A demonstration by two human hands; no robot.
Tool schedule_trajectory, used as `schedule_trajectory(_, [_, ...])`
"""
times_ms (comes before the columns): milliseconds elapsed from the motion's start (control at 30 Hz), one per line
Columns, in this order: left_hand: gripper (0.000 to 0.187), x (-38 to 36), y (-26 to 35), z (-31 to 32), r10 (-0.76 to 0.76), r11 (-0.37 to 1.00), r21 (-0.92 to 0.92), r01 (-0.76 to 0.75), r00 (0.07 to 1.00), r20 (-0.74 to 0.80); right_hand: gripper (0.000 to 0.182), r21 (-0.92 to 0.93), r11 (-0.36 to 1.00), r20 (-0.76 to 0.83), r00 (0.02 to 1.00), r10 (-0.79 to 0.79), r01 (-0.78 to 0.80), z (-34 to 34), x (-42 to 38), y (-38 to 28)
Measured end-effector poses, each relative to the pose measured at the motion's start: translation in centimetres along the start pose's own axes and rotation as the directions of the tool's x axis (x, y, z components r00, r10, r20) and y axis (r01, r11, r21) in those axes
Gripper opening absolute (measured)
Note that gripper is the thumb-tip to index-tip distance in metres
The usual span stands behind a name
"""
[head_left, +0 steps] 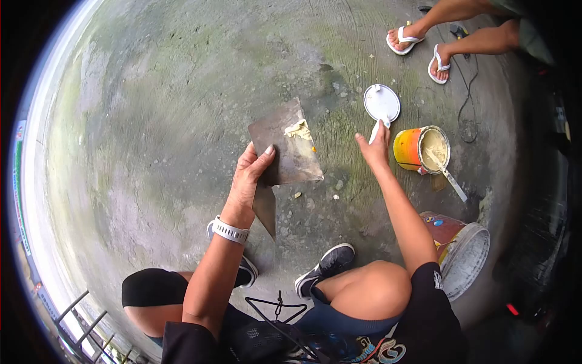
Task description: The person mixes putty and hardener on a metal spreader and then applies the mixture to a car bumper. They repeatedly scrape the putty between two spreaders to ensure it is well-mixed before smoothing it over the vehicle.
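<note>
My left hand [251, 173] is closed on the edge of a flat, brownish metal plate [282, 161], thumb on top. A dab of cream-coloured putty [297, 129] and a small orange spot [314, 148] lie on the plate. Below it shows a dark, pointed sheet [265, 209], partly hidden by the hand. My right hand [376, 148] pinches a small white tube [374, 132], mostly covered by the fingers. Just beyond lies a round white lid [382, 102]. To the right, a yellow-orange can [407, 148] holds cream putty with a spatula [451, 182] leaning out.
A larger dirty bucket [445, 225] lies tilted near my right knee. Another person's feet in white flip-flops [405, 40] stand at the upper right, near a dark cable [465, 100]. The ground is rough, mossy concrete [182, 91]. Metal bars [76, 333] are at the lower left.
</note>
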State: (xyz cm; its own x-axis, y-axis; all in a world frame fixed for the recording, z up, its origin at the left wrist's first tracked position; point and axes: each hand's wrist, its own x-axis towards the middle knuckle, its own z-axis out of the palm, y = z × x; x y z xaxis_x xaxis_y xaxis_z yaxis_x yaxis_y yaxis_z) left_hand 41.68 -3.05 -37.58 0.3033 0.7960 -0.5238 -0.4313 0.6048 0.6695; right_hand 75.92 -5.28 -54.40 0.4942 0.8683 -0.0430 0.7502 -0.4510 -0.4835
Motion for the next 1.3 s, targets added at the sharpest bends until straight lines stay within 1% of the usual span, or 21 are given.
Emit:
schedule_trajectory(33, [0.033,-0.8,1.3,0.4,-0.024,0.999,-0.024,0.023,1.0,-0.018,0.096,0.302,0.948,0.312,0.95,0.004,-0.103,-2.8,-2.3,-3.9])
schedule_trajectory(100, [0.035,-2.8,4.6,1.1,-0.037,0.994,-0.1,0.04,0.998,0.041,0.092,0.604,0.77,0.572,0.784,-0.24,-0.206,-7.2,-7.2,-11.2])
schedule_trajectory(133, [0.035,-4.1,6.3,1.6,-0.037,0.991,-0.131,0.04,0.999,0.022,0.106,0.667,0.693,0.662,0.643,-0.385,-0.273,-10.0,-9.0,-15.0])
schedule_trajectory(200, [0.034,-7.3,10.2,2.8,0.001,0.964,-0.265,0.006,1.0,0.029,0.123,0.742,0.661,0.612,0.516,-0.599,-0.113,-14.6,-13.4,-22.7])
schedule_trajectory(267, [0.035,-11.5,15.2,3.3,0.021,0.943,-0.333,-0.015,1.0,0.014,0.141,0.838,0.546,0.47,0.5,-0.728,0.007,-18.9,-17.3,-31.1])
schedule_trajectory(367, [0.036,-19.5,24.0,4.1,0.083,0.887,-0.447,-0.115,0.992,-0.09,0.136,0.846,0.533,0.456,0.553,-0.697,-0.025,-24.3,-22.6,-43.1])
schedule_trajectory(400, [0.034,-22.8,27.2,4.0,0.079,0.879,-0.458,-0.132,0.988,-0.133,0.131,0.823,0.567,0.504,0.508,-0.698,-0.038,-26.4,-23.8,-46.5])
schedule_trajectory(467, [0.031,-28.6,31.8,2.2,0.191,0.833,-0.464,-0.3,0.945,-0.267,0.123,0.782,0.614,0.602,0.383,-0.701,-0.105,-30.3,-26.0,-53.8])
schedule_trajectory(533, [0.031,-35.9,36.9,-1.0,0.32,0.784,-0.374,-0.496,0.839,-0.44,0.117,0.62,0.762,0.784,0.124,-0.608,-0.187,-34.7,-28.3,-60.9])
schedule_trajectory(600, [0.032,-43.6,39.9,-6.1,0.353,0.696,-0.328,-0.639,0.701,-0.619,0.119,0.485,0.874,0.875,-0.033,-0.484,0.045,-37.2,-31.1,-65.8])
schedule_trajectory(667, [0.032,-50.5,41.6,-11.9,0.37,0.623,-0.261,-0.737,0.572,-0.732,0.118,0.511,0.759,0.843,-0.064,-0.534,0.404,-36.7,-32.8,-67.9])
schedule_trajectory(767, [0.033,-62.9,40.7,-18.6,0.343,0.507,-0.184,-0.842,0.393,-0.853,0.115,0.24,0.77,0.944,0.041,-0.326,0.591,-34.6,-32.9,-69.7])
schedule_trajectory(833, [0.032,-71.4,38.3,-19.8,0.227,0.477,-0.116,-0.871,0.25,-0.941,0.111,0.121,0.789,0.956,0.144,-0.256,0.602,-31.6,-31.3,-69.1])
schedule_trajectory(867, [0.032,-75.0,37.4,-20.7,0.179,0.432,-0.089,-0.897,0.183,-0.967,0.109,0.078,0.87,0.977,0.135,-0.163,0.487,-29.1,-29.3,-69.0])
schedule_trajectory(933, [0.029,-81.7,34.8,-19.9,0.008,0.405,0.032,-0.914,-0.031,-0.999,0.103,-0.044,0.879,0.947,0.299,-0.114,0.474,-26.8,-27.2,-69.3])
schedule_trajectory(1033, [0.027,-89.1,29.8,-17.0,-0.205,0.329,0.152,-0.932,-0.228,-0.952,0.082,0.006,0.805,0.951,0.246,-0.188,0.593,-24.3,-25.4,-74.1])
schedule_trajectory(1100, [0.024,-91.5,24.2,-16.3,-0.335,0.298,0.205,-0.932,-0.303,-0.892,0.056,0.249,0.665,0.966,-0.127,-0.226,0.704,-17.3,-22.9,-76.6])
schedule_trajectory(1133, [0.023,-92.2,22.5,-15.5,-0.408,0.302,0.223,-0.927,-0.337,-0.849,0.036,0.312,0.663,0.944,-0.145,-0.296,0.681,-15.4,-24.5,-78.9])
schedule_trajectory(1167, [0.021,-92.4,21.2,-14.8,-0.477,0.307,0.235,-0.922,-0.362,-0.801,0.036,0.323,0.642,0.942,-0.168,-0.291,0.695,-13.6,-25.6,-82.0])
schedule_trajectory(1233, [0.017,-91.6,19.6,-14.3,-0.622,0.2,0.296,-0.934,-0.354,-0.699,0.037,0.171,0.557,0.975,-0.056,-0.217,0.813,-12.8,-34.5,-91.1])
schedule_trajectory(1300, [0.017,-89.5,19.1,-15.4,-0.727,0.068,0.347,-0.935,-0.285,-0.625,0.037,0.252,0.703,0.966,-0.127,-0.226,0.665,-9.2,-41.8,-97.8])
